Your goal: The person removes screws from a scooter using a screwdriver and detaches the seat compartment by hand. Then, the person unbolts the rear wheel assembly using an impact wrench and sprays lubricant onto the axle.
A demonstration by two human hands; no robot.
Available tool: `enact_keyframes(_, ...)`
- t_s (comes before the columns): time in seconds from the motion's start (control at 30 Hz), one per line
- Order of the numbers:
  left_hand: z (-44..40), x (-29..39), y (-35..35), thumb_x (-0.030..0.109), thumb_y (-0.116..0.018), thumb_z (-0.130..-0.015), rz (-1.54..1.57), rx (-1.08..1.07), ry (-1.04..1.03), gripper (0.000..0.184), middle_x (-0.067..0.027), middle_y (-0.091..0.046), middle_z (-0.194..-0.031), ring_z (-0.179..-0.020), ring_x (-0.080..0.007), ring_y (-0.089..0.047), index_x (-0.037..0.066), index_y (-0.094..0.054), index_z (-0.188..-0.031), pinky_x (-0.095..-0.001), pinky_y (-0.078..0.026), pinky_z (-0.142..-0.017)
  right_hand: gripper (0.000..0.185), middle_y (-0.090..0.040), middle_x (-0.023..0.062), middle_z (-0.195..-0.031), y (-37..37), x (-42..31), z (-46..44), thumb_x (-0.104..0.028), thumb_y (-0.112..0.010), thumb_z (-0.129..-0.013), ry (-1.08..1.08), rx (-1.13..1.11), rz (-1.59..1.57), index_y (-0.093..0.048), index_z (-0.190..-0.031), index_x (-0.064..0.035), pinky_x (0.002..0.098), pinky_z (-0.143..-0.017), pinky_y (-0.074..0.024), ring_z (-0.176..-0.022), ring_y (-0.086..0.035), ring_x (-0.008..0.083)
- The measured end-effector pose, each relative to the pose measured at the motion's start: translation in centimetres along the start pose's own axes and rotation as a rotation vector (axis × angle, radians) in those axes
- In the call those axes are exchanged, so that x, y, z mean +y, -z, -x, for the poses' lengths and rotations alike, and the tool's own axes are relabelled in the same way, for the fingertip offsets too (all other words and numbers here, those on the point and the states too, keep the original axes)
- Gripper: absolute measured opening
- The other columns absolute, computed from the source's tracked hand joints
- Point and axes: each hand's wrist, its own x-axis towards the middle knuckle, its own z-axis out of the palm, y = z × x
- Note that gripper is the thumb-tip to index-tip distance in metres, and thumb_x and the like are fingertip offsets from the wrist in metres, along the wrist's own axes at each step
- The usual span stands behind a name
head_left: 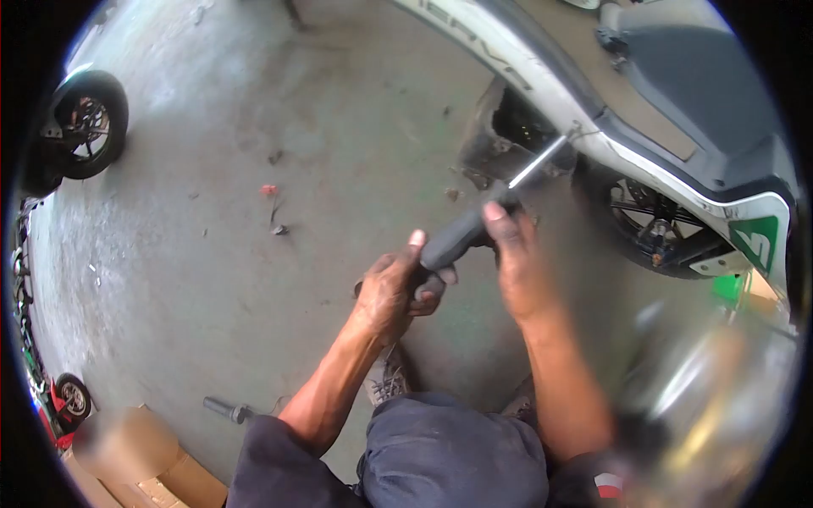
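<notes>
Both my hands are on a dark, thick-handled tool (461, 240) with a bright metal shaft (538, 162) that points up and right. My left hand (394, 290) wraps round its lower end. Near the upper end, my right hand (517, 254) grips it, thumb along the top; the fingers beneath are partly hidden and blurred. The shaft's far end meets or overlaps the lower edge of the white body panel (584, 127) of a scooter; whether it touches cannot be made out.
The scooter's rear wheel (652, 224) and dark seat (694, 93) are at the right. Another wheel (89, 125) stands far left. A cylindrical grip (222, 409) and small red part (268, 190) lie on the floor (212, 279). Cardboard (182, 474) is lower left.
</notes>
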Motion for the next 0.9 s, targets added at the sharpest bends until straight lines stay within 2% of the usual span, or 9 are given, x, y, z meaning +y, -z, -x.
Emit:
enact_keyframes(0.17,0.8,-1.1,-1.1,0.035,-0.065,-0.091,-0.642,0.259,-0.606,0.04,-0.0026,-0.052,-0.072,-0.066,-0.0078,-0.048,-0.003,-0.057,-0.097,-0.0217,-0.038,-0.057,0.051,-0.056,0.0079,-0.091,1.6,-1.9,0.1,-0.047,-0.066,-0.088,-0.084,-0.223,0.126,-0.06,-0.106,0.0006,0.0342,-0.078,-0.0432,-0.086,-0.053,0.0188)
enact_keyframes(0.3,1.0,-1.3,-2.7,0.032,-0.071,-0.087,-0.437,0.246,-0.635,0.04,-0.0024,-0.054,-0.076,-0.073,-0.0087,-0.051,-0.002,-0.056,-0.101,-0.0243,-0.042,-0.062,0.048,-0.059,0.0079,-0.095,1.4,0.3,0.0,-0.043,-0.068,-0.087,0.054,-0.244,-0.065,-0.062,-0.11,-0.0004,0.0309,-0.085,-0.0443,-0.092,-0.056,0.0171)
enact_keyframes(0.37,-0.1,-1.7,-0.1,0.065,-0.038,-0.094,-0.366,-0.018,-0.352,0.068,-0.0023,-0.05,-0.062,-0.055,-0.0074,-0.04,0.0,-0.057,-0.096,-0.024,-0.033,-0.051,0.047,-0.059,0.0082,-0.101,1.3,0.1,0.2,-0.036,-0.069,-0.087,0.051,-0.262,-0.276,-0.059,-0.114,0.0002,0.0311,-0.088,-0.0445,-0.097,-0.056,0.0169)
enact_keyframes(0.43,0.3,-0.3,-1.6,0.071,-0.023,-0.093,-0.098,-0.028,-0.01,0.08,-0.0021,-0.049,-0.06,-0.05,-0.0082,-0.035,0.0,-0.058,-0.095,-0.0248,-0.028,-0.048,0.048,-0.058,0.0089,-0.109,1.2,-0.5,0.3,-0.027,-0.071,-0.085,-0.007,-0.298,-0.456,-0.054,-0.119,0.0021,0.0329,-0.092,-0.0445,-0.102,-0.055,0.0174)
enact_keyframes(0.53,-0.3,-0.3,-0.4,0.064,-0.036,-0.095,0.002,-0.048,-0.073,0.069,-0.0054,-0.055,-0.064,-0.052,-0.012,-0.043,-0.001,-0.058,-0.097,-0.0267,-0.034,-0.048,0.048,-0.057,0.0061,-0.103,1.1,-1.1,0.5,-0.03,-0.071,-0.086,0.007,-0.287,-0.32,-0.053,-0.118,0.0017,0.0308,-0.084,-0.0442,-0.095,-0.053,0.015)
enact_keyframes(0.67,0.4,-0.3,-2.1,0.026,-0.072,-0.087,-0.82,0.261,-0.677,0.039,-0.0144,-0.065,-0.082,-0.069,-0.0212,-0.062,-0.004,-0.052,-0.102,-0.0313,-0.049,-0.062,0.047,-0.06,0.0049,-0.095,0.5,-1.4,0.6,-0.043,-0.07,-0.086,-0.014,-0.261,-0.165,-0.06,-0.103,-0.0004,0.0283,-0.078,-0.0456,-0.087,-0.055,0.0115)
enact_keyframes(0.77,0.3,-0.9,-1.9,0.018,-0.074,-0.084,-0.928,0.28,-0.851,0.04,-0.0135,-0.066,-0.084,-0.072,-0.0206,-0.064,-0.005,-0.051,-0.106,-0.0324,-0.05,-0.066,0.048,-0.062,0.007,-0.1,0.3,-1.2,0.2,-0.045,-0.071,-0.085,-0.061,-0.23,-0.084,-0.063,-0.101,-0.0007,0.0282,-0.081,-0.0458,-0.091,-0.055,0.012)
enact_keyframes(0.8,-0.3,-1.1,-1.5,0.037,-0.063,-0.093,-0.862,0.245,-0.975,0.044,-0.0097,-0.064,-0.076,-0.065,-0.0154,-0.059,-0.003,-0.052,-0.107,-0.0299,-0.047,-0.058,0.046,-0.062,0.0069,-0.102,0.2,-0.1,0.2,-0.042,-0.071,-0.085,-0.037,-0.212,-0.139,-0.063,-0.102,-0.0008,0.0277,-0.082,-0.0454,-0.092,-0.055,0.0122)
enact_keyframes(0.9,-0.6,-0.3,0.5,0.06,-0.04,-0.096,-0.268,0.015,-0.346,0.062,-0.0055,-0.06,-0.067,-0.055,-0.0107,-0.049,0.0,-0.055,-0.102,-0.024,-0.039,-0.05,0.046,-0.059,0.0065,-0.108,0.1,0.0,0.5,-0.031,-0.071,-0.087,-0.042,-0.25,-0.433,-0.056,-0.118,-0.0001,0.0283,-0.085,-0.0431,-0.098,-0.053,0.0126)
